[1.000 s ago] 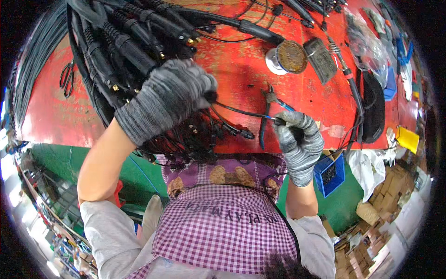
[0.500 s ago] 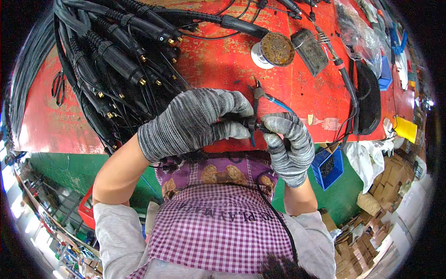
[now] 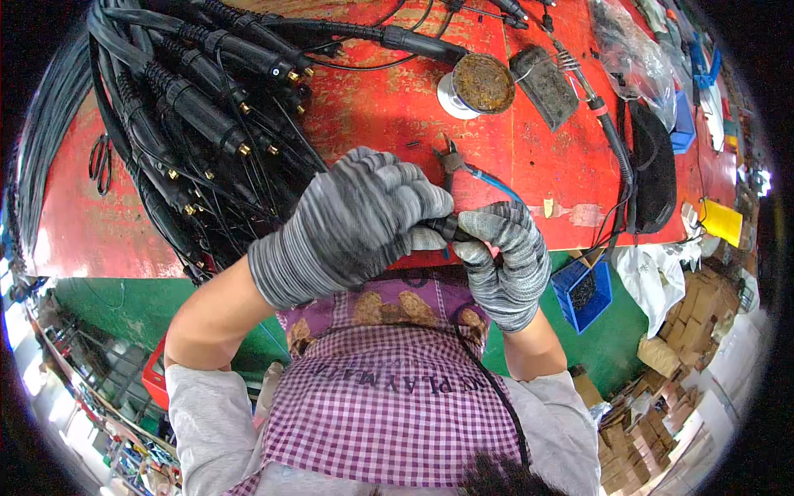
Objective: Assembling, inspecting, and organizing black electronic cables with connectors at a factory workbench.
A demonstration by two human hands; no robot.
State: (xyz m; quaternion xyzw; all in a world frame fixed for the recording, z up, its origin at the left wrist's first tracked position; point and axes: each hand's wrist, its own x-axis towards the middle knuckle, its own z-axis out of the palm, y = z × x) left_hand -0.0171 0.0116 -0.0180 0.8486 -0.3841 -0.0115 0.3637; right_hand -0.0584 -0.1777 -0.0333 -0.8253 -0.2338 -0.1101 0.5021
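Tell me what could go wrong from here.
The small black fitting pinched between the left hand and right hand might slip in their knitted gloves. The diagonal cutters lie just beyond the hands and could get knocked. The heaped black cables beside the left hand may snag its glove.

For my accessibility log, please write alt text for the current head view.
A person's gloved left hand and right hand grip a small black part between them at the near edge of a red table. Brass-tipped black cables lie heaped to the left; pliers lie just beyond the hands.
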